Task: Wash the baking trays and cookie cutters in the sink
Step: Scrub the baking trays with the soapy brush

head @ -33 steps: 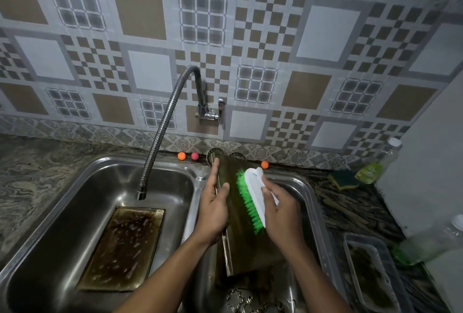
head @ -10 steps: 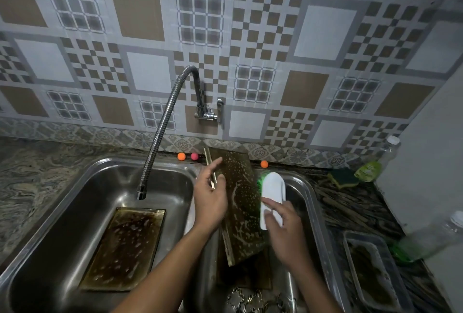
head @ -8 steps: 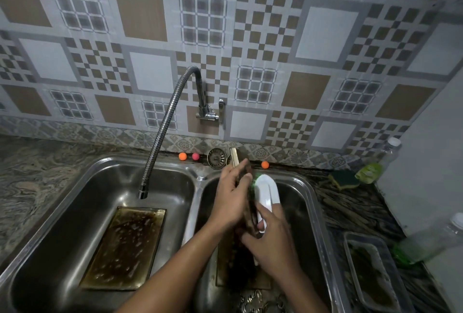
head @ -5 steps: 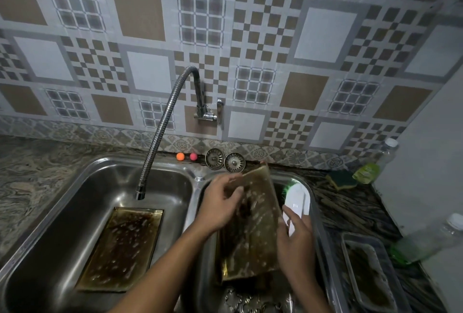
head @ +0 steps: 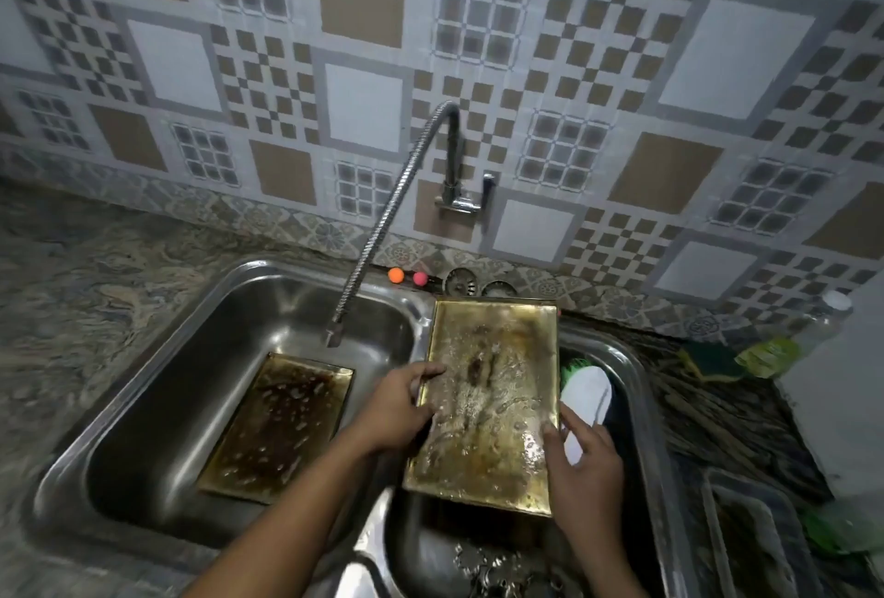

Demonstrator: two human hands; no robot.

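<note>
Turned from edge-on, the baking tray (head: 488, 406) now faces up over the sink's (head: 268, 270) right basin, long axis toward the wall. The left hand (head: 397, 406) grips its left edge, and the right hand (head: 581, 454) holds the brush (head: 586, 394) at its right edge.

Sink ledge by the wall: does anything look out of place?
Two metal drain strainers sit by the wall tiles behind the held baking tray, out of any drain, beside an orange ball and a pink ball, odd company here.
</note>
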